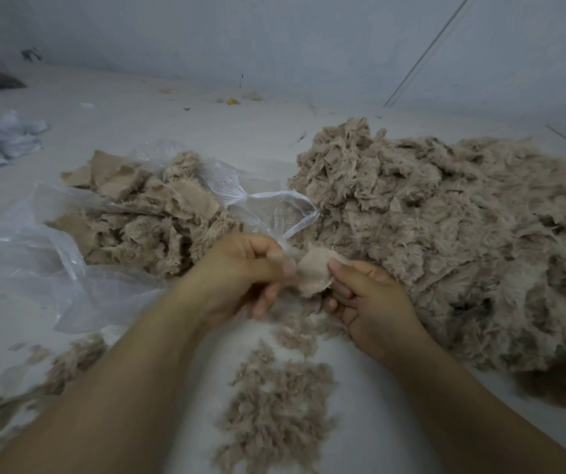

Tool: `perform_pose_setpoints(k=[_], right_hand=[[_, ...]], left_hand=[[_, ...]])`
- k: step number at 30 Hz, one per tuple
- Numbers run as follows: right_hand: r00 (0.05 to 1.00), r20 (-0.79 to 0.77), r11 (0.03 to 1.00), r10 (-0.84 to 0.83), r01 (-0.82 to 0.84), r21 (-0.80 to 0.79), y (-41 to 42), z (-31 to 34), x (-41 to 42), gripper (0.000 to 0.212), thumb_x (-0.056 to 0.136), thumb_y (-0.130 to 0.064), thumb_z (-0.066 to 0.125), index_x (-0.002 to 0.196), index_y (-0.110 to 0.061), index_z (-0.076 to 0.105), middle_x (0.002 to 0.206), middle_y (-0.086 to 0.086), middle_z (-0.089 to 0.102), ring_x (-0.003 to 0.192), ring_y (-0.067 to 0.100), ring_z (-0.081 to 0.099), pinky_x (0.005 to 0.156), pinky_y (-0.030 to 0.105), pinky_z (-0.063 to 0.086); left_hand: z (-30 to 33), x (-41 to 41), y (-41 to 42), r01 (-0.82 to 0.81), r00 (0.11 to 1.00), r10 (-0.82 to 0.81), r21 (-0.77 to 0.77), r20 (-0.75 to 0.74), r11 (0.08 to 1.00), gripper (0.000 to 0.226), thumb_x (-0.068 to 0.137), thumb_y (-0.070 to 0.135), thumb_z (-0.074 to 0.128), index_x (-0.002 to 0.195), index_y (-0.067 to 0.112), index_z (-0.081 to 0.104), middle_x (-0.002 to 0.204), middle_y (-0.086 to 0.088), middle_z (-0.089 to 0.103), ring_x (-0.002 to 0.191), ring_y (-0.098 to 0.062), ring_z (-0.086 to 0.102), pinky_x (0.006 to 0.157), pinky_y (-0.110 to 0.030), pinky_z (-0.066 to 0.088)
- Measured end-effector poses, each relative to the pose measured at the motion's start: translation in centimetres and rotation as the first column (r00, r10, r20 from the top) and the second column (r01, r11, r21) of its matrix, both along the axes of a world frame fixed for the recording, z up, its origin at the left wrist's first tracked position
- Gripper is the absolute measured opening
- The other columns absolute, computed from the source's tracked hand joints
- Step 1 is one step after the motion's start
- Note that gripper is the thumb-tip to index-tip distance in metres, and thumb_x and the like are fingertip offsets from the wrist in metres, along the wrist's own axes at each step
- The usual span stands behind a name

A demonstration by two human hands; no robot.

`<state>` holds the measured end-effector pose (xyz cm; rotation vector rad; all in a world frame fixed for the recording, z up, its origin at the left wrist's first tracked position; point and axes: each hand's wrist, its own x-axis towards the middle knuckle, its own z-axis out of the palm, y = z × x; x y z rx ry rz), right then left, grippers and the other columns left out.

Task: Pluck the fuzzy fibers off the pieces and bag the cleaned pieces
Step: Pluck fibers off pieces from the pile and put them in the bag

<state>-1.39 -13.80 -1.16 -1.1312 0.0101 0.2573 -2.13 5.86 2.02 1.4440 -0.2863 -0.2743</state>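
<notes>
Held between the big unplucked pile and the clear bag, the small plush fabric piece (313, 273) looks light and limp, best pinched at its edges: right hand (368, 299) grip holds it, left hand (240, 273) pinches its fuzz.

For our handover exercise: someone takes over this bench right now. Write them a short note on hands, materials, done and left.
Left hand pinches fibers at the edge of the small tan fabric piece; right hand grips that piece. Cleaned pieces sit in the clear plastic bag at left. Plucked fluff lies in front. Left to do: finish this piece, bag it, then work through the big fuzzy pile at right.
</notes>
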Motion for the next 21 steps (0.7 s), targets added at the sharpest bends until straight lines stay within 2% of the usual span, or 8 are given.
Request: perform_pose_setpoints(k=[2, 4, 6, 8, 11, 14, 18, 21], right_hand=[[1.000, 0.010, 1.000, 0.000, 0.000, -0.006, 0.0, -0.1, 0.0, 0.046, 0.098, -0.017, 0.056, 0.052, -0.017, 0.049, 0.047, -0.005, 0.037, 0.039, 0.007, 0.042, 0.045, 0.020, 0.042], [1.000, 0.017, 1.000, 0.008, -0.008, -0.005, 0.0, 0.0, 0.0, 0.043, 0.097, -0.018, 0.057, 0.055, -0.015, 0.049, 0.047, -0.005, 0.038, 0.039, 0.006, 0.040, 0.045, 0.020, 0.043], [0.999, 0.033, 1.000, 0.022, -0.021, -0.018, 0.0, 0.1, -0.1, 0.038, 0.098, -0.017, 0.056, 0.061, -0.011, 0.046, 0.047, -0.005, 0.037, 0.038, 0.005, 0.039, 0.046, 0.020, 0.042], [0.999, 0.037, 1.000, 0.021, -0.020, -0.024, 0.0, 0.1, -0.1, 0.038, 0.098, -0.016, 0.055, 0.062, -0.010, 0.044, 0.047, -0.005, 0.037, 0.039, 0.006, 0.039, 0.045, 0.020, 0.042], [0.999, 0.029, 0.999, 0.025, -0.025, -0.026, 0.0, 0.1, -0.2, 0.040, 0.099, -0.015, 0.054, 0.061, -0.010, 0.044, 0.047, -0.003, 0.037, 0.041, 0.007, 0.039, 0.046, 0.020, 0.043], [0.999, 0.023, 1.000, 0.027, -0.026, -0.013, 0.0, 0.2, -0.1, 0.038, 0.099, -0.015, 0.053, 0.062, -0.010, 0.046, 0.047, -0.004, 0.036, 0.040, 0.006, 0.038, 0.045, 0.020, 0.043], [1.000, 0.025, 1.000, 0.015, -0.015, 0.021, 0.2, 0.1, -0.1, 0.038, 0.099, -0.012, 0.052, 0.061, -0.010, 0.054, 0.047, -0.004, 0.036, 0.039, 0.006, 0.036, 0.044, 0.020, 0.042], [0.999, 0.028, 1.000, 0.017, -0.017, 0.011, 0.2, 0.1, -0.2, 0.033, 0.099, -0.012, 0.052, 0.067, -0.007, 0.056, 0.047, -0.004, 0.037, 0.039, 0.006, 0.037, 0.045, 0.020, 0.043]], left_hand=[[0.8, -0.4, 1.7, 0.447, 0.895, -0.437, 0.181, -0.091, 0.876, 0.015, 0.080, -0.006, 0.068, 0.088, 0.005, 0.073, 0.062, -0.017, 0.066, 0.040, -0.016, 0.059, 0.037, -0.018, 0.044], [1.0, -0.7, 2.2, 0.589, 0.805, -0.578, 0.304, -0.135, 0.749, 0.022, 0.079, -0.008, 0.070, 0.097, 0.005, 0.072, 0.072, -0.011, 0.070, 0.047, -0.015, 0.064, 0.041, -0.019, 0.048], [0.9, -0.7, 1.6, 0.451, 0.889, -0.449, 0.323, -0.085, 0.832, 0.015, 0.078, -0.003, 0.076, 0.088, 0.007, 0.069, 0.068, -0.005, 0.067, 0.041, -0.014, 0.059, 0.038, -0.018, 0.042], [0.6, -0.4, 0.3, 0.157, 0.986, -0.165, 0.314, -0.002, 0.936, 0.023, 0.073, 0.010, 0.084, 0.077, 0.008, 0.062, 0.057, -0.007, 0.054, 0.033, -0.014, 0.045, 0.037, -0.018, 0.033], [0.0, -0.3, -1.7, -0.210, 0.978, 0.195, 0.316, 0.076, 0.925, 0.038, 0.069, 0.034, 0.083, 0.081, 0.013, 0.054, 0.051, -0.001, 0.043, 0.034, -0.012, 0.032, 0.037, -0.017, 0.027], [-0.5, -0.5, -2.7, -0.236, 0.970, 0.195, 0.363, 0.146, 0.901, 0.029, 0.090, 0.025, 0.070, 0.070, 0.011, 0.053, 0.048, 0.001, 0.040, 0.035, -0.009, 0.030, 0.038, -0.018, 0.026], [-0.2, -0.1, -1.9, -0.252, 0.966, 0.234, 0.219, 0.106, 0.943, 0.041, 0.098, 0.024, 0.056, 0.065, 0.000, 0.052, 0.036, 0.000, 0.034, 0.029, -0.016, 0.030, 0.038, -0.017, 0.024], [-0.3, 0.1, -1.6, -0.309, 0.951, 0.307, 0.069, 0.032, 0.949, 0.048, 0.101, 0.028, 0.049, 0.056, 0.011, 0.056, 0.037, -0.002, 0.033, 0.029, -0.018, 0.034, 0.039, -0.018, 0.022]])
